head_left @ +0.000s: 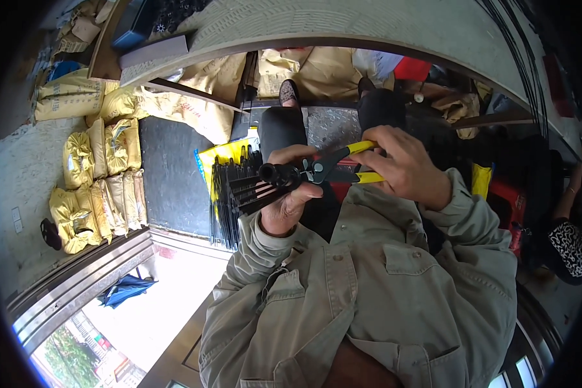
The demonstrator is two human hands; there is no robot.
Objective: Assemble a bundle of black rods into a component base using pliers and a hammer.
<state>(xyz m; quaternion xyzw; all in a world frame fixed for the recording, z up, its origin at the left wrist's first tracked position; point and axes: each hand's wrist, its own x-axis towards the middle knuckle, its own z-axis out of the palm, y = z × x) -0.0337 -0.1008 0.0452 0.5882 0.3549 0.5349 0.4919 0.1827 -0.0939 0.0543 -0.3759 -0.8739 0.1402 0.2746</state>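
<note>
A grey worktop point(343, 26) stands above dark floor point(174, 174); beyond its left edge, a pale wall point(19, 181); bright daylight point(184, 275) through a doorway point(87, 275).

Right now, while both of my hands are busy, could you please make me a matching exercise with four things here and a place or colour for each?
Things:
1. Pliers
2. Black hub with rods
3. Jacket
4. Sacks

Places and colours:
A. Pale grey-green, worn by the person
B. Yellow and tan, in rows at the picture's left
C. Held in the right hand, by yellow-and-black handles
D. Between the fingers of the left hand

Right pairs: 1-C, 2-D, 3-A, 4-B
</note>
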